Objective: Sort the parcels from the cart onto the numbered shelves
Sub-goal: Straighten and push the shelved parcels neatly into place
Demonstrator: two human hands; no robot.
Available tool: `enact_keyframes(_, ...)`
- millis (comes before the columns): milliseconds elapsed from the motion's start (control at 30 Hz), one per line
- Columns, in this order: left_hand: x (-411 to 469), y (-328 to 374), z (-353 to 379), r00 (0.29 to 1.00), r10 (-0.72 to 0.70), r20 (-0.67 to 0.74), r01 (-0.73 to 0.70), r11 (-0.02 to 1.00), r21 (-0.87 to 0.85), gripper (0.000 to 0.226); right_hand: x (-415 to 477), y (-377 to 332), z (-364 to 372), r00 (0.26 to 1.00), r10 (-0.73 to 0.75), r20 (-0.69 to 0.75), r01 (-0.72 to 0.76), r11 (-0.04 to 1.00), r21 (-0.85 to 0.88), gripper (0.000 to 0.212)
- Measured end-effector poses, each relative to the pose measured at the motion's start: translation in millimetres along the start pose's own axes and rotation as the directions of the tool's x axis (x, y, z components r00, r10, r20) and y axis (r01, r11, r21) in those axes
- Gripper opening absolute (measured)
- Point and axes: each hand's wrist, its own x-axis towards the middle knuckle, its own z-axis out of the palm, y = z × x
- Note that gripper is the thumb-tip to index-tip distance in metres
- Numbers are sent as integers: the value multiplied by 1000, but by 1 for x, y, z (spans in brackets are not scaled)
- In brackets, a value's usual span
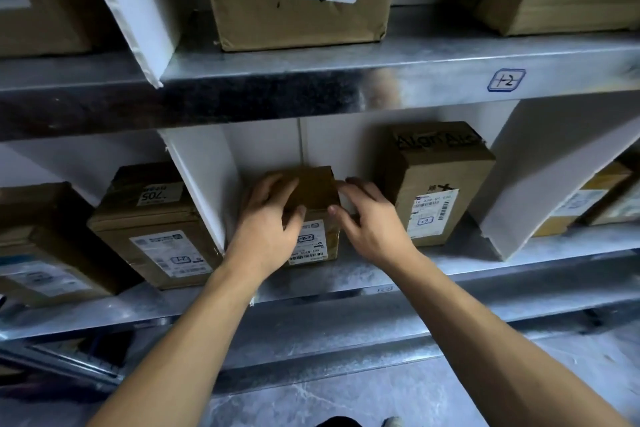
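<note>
At centre frame, on the lower shelf (pixel 398 274), the left hand (pixel 266 222) is gripping a small parcel (pixel 317 191), fingers wrapping its top. The right hand (pixel 370 218) is touching its right edge, fingers spreading open.

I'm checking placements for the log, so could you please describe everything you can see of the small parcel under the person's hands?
The small parcel is a brown cardboard box, closed, standing on the lower metal shelf just right of a white divider. Its front carries a white shipping label with barcodes and a handwritten boxed mark. The left hand lies over its top left, thumb on the front edge; the right hand touches its right side. A taller box stands apart to the right.
</note>
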Motion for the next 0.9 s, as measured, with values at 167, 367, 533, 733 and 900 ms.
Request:
enact_keyframes(167,10,30,-6,979,148,-138,-156,987,-46,42,-10,-1,-36,983,-151,-107,129,972,-196,38)
enact_keyframes(367,28,73,3,953,245,-181,-263,961,-83,42,-22,21,-88,936,-158,-315,77,964,-255,40)
enact_keyframes(533,41,112,22,951,289,-114,-302,945,-128,50,-22,55,-127,906,-44,-422,-63,970,-234,33)
enact_keyframes(733,56,142,50,970,242,1,-239,960,-149,56,-9,95,-161,942,142,-303,-191,972,-139,42)
enact_keyframes(900,61,147,71,989,142,34,-136,982,-128,49,1,117,-164,979,123,-161,-138,987,-87,47)
